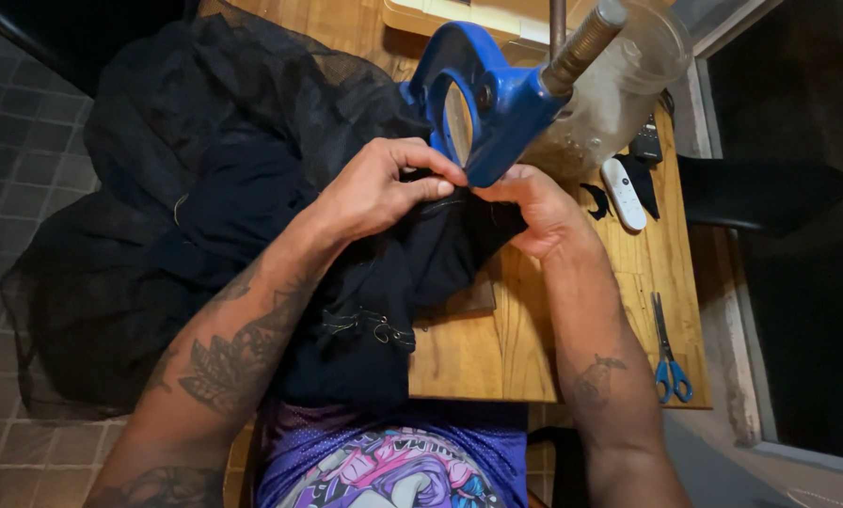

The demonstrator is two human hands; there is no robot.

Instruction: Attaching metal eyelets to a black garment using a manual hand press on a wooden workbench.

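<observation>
A wide spread of black fabric covers the left of the wooden table and runs under a blue hand press; a clear plastic jar at the far right holds small pieces too blurred to name. The left hand and right hand each pinch the fabric's edge at the press base, fingertips nearly meeting. Blue-handled scissors lie near right.

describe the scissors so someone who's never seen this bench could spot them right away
Start at the wooden table and go to its right edge, past the right hand. The scissors lie flat there, near the front corner, closed, blades pointing away from the person. Their bright blue handles set them apart from the white remote lying further back.
</observation>
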